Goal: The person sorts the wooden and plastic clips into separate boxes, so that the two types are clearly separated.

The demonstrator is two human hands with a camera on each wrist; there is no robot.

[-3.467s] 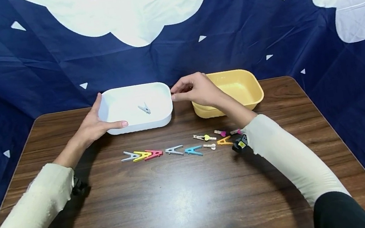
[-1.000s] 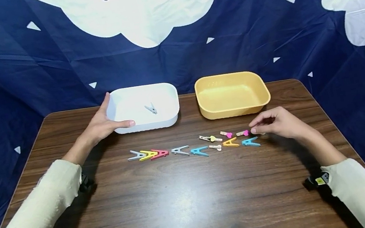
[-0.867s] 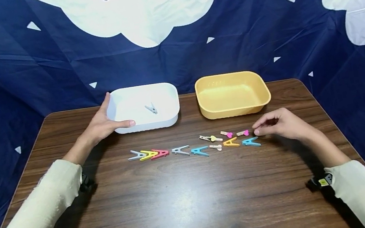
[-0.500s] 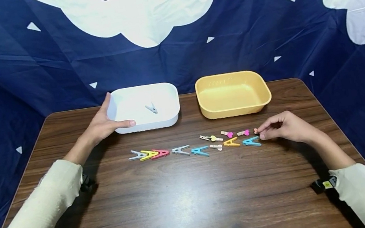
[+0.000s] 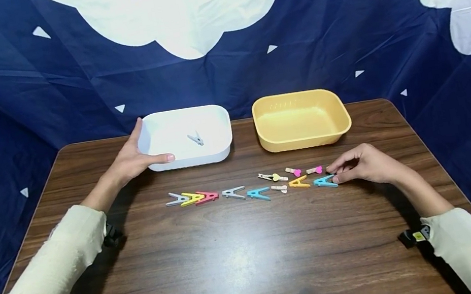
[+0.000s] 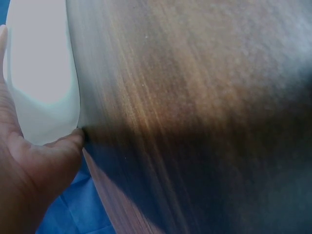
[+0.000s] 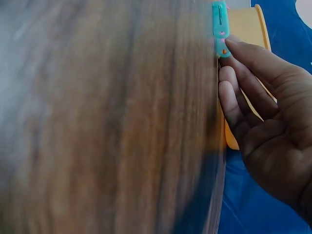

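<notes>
My left hand point(image 5: 125, 165) grips the left end of a white tub point(image 5: 191, 162), thumb along its front wall and fingers behind. One pale blue clothespin point(image 5: 196, 139) lies inside it. My right hand point(image 5: 368, 164) is low over the table, thumb and index finger pinching the right end of a blue clothespin point(image 5: 323, 182). In the right wrist view the thumb overlaps that turquoise-looking clothespin point(image 7: 221, 22). Just behind lie small wooden clips with pink hearts point(image 5: 315, 170). An orange clothespin point(image 5: 299, 182) is to the left. The spot beneath my right fingers is hidden.
A yellow tub point(image 5: 304, 143) stands right of the white one, a gap between them. Leftward along the row lie another blue clothespin point(image 5: 258, 194), a grey one point(image 5: 233, 194), a red one point(image 5: 208, 196) and a yellow one point(image 5: 191, 198). A patterned blue cloth point(image 5: 225, 82) hangs behind the table.
From beside the white tub, my right hand has moved right and down to the clothespin row. Its thumb has since shifted onto the blue clothespin. My left hand keeps its grip.
</notes>
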